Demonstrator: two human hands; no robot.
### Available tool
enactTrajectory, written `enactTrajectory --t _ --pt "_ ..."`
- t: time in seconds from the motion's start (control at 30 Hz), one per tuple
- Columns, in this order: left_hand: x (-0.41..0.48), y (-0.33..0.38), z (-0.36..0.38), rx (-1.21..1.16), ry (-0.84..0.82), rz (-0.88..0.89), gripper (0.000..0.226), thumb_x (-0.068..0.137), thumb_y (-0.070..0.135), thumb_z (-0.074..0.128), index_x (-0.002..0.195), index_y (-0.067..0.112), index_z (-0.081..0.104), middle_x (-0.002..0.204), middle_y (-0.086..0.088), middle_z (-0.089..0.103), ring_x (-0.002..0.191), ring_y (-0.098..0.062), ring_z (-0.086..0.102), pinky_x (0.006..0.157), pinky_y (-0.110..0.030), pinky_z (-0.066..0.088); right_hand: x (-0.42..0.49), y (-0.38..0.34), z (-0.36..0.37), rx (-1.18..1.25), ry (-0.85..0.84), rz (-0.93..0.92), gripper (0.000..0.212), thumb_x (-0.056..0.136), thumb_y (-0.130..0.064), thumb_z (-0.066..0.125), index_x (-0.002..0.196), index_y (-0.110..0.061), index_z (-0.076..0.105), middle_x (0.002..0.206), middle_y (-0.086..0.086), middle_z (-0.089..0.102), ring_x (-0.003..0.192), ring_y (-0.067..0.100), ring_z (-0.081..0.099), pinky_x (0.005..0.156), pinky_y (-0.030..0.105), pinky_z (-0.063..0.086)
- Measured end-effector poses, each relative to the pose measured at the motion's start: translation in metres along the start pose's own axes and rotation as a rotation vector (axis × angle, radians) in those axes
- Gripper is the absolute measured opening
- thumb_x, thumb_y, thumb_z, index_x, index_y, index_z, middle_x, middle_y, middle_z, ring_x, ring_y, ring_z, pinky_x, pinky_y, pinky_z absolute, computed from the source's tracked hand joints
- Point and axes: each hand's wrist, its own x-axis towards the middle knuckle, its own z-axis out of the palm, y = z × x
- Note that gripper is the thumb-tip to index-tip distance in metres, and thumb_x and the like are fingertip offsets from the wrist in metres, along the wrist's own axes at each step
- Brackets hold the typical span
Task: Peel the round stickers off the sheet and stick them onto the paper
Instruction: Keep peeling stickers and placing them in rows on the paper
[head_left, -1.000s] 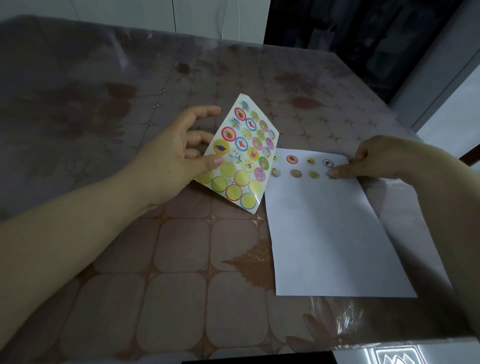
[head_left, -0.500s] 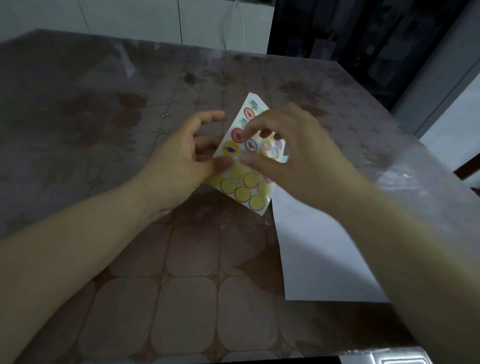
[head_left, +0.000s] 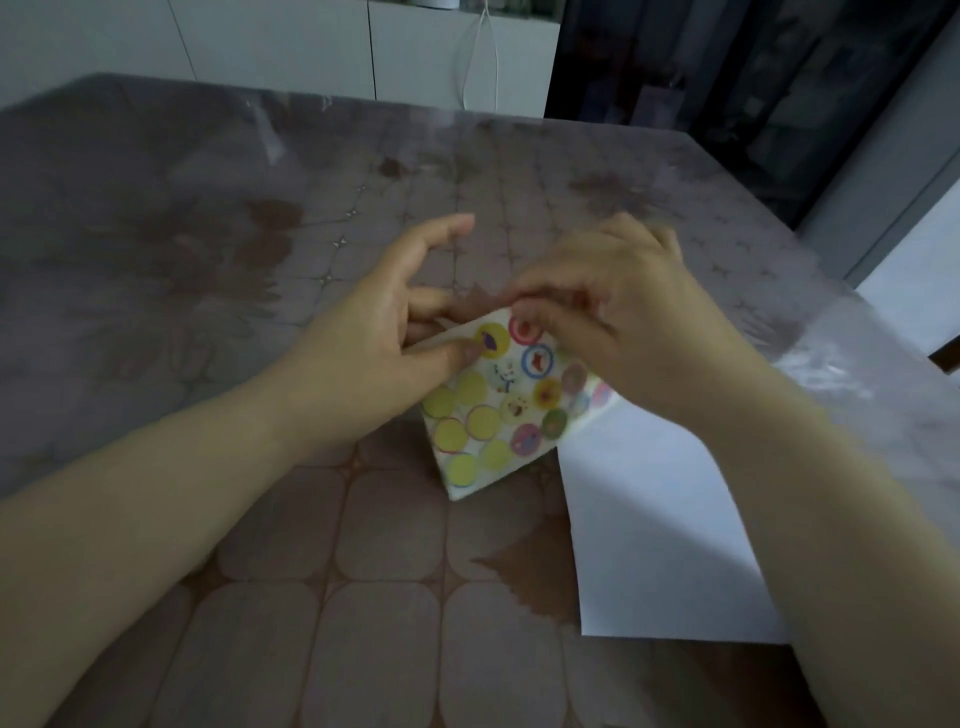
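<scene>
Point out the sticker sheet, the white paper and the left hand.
sticker sheet (head_left: 500, 411): head view, its printed middle.
white paper (head_left: 652, 545): head view, bare area near its middle.
left hand (head_left: 375, 349): head view, its middle.

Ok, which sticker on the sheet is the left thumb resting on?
The yellow sticker with the purple picture, at the sheet's upper left edge, where the left hand pinches the sheet. The red-ringed sticker beside it is at the right hand's fingertips instead.
</scene>
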Motion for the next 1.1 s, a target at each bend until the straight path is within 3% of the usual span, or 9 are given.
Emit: enactTrajectory --t 0.1,0.2,0.3,0.37,0.43,0.53,0.67,1.0,1.1 --pt "0.005 -0.001 -0.007 0.036 0.202 0.027 0.064 0.068 0.013 0.074 0.118 0.032 0.039 0.087 0.004 0.070 0.071 -0.007 0.065 0.071 -0.022 0.055 -0.001 0.003 -0.009 0.147 -0.084 0.146 0.009 0.086 -0.022 0.063 0.085 -0.026 0.070 0.073 -0.025 0.057 0.070 -0.001 0.055 0.067 0.014 0.041" --pt "0.010 -0.005 -0.010 -0.121 0.384 -0.052 0.062 0.060 0.023 0.073 0.115 0.020 0.043 0.085 0.004 0.067 0.066 -0.003 0.064 0.066 -0.019 0.055 -0.004 0.007 -0.008 0.406 0.057 0.410 0.015 0.087 -0.019 0.061 0.075 -0.026 0.065 0.071 -0.015 0.067 0.065 -0.001 0.062 0.055 0.014 0.047" --pt "0.011 -0.008 -0.009 -0.288 0.356 -0.252 0.058 0.058 0.033 0.068 0.111 0.012 0.054 0.089 -0.002 0.071 0.078 -0.013 0.067 0.073 -0.029 0.056 -0.008 0.009 0.000 0.712 0.152 0.710 0.016 0.088 -0.016 0.058 0.075 -0.020 0.065 0.061 -0.008 0.069 0.051 0.004 0.063 0.045 0.017 0.047" --pt "0.010 -0.008 -0.007 -0.351 0.255 -0.307 0.042 0.062 0.031 0.067 0.098 0.011 0.063 0.094 -0.008 0.072 0.088 -0.022 0.066 0.081 -0.039 0.055 -0.011 0.008 0.006 0.879 0.164 0.786 0.014 0.089 -0.012 0.056 0.077 -0.014 0.063 0.062 -0.005 0.069 0.050 0.006 0.061 0.047 0.018 0.045" --pt "0.008 -0.006 -0.004 -0.363 0.160 -0.303 0.027 0.067 0.025 0.063 0.091 0.012 0.066 0.091 -0.006 0.074 0.084 -0.019 0.069 0.077 -0.038 0.056 -0.012 0.005 0.012 1.008 0.137 0.795 0.014 0.090 -0.009 0.055 0.077 -0.013 0.059 0.067 -0.002 0.070 0.057 0.009 0.063 0.052 0.021 0.047" --pt "0.005 -0.004 -0.001 -0.332 0.121 -0.274 0.024 0.077 0.018 0.057 0.097 0.011 0.066 0.090 -0.001 0.075 0.079 -0.011 0.071 0.064 -0.024 0.057 -0.014 0.001 0.019 1.094 0.101 0.770 0.011 0.086 -0.009 0.062 0.089 -0.015 0.054 0.076 0.000 0.073 0.071 0.016 0.068 0.067 0.033 0.054" --pt "0.003 -0.002 -0.003 -0.249 0.123 -0.279 0.020 0.092 0.011 0.047 0.102 0.013 0.065 0.099 0.000 0.074 0.089 -0.012 0.070 0.073 -0.024 0.057 -0.015 -0.003 0.018 1.110 0.133 0.653 0.024 0.084 -0.007 0.063 0.094 -0.021 0.047 0.077 0.001 0.074 0.072 0.016 0.071 0.058 0.024 0.052" --pt "0.003 0.002 0.001 -0.279 0.136 -0.320 0.020 0.084 0.013 0.056 0.101 0.013 0.066 0.099 -0.004 0.074 0.088 -0.018 0.070 0.080 -0.034 0.057 -0.016 -0.005 0.015 1.052 0.178 0.561 0.019 0.081 -0.003 0.065 0.095 -0.015 0.065 0.062 -0.008 0.071 0.062 0.003 0.067 0.048 0.011 0.045" --pt "0.004 0.002 -0.001 -0.404 0.183 -0.392 0.045 0.071 0.026 0.063 0.109 0.001 0.063 0.102 -0.011 0.073 0.093 -0.025 0.070 0.083 -0.040 0.056 -0.016 -0.008 0.019 1.090 0.168 0.545 0.019 0.078 0.000 0.066 0.090 -0.014 0.067 0.066 -0.006 0.072 0.068 0.006 0.070 0.055 0.014 0.050"
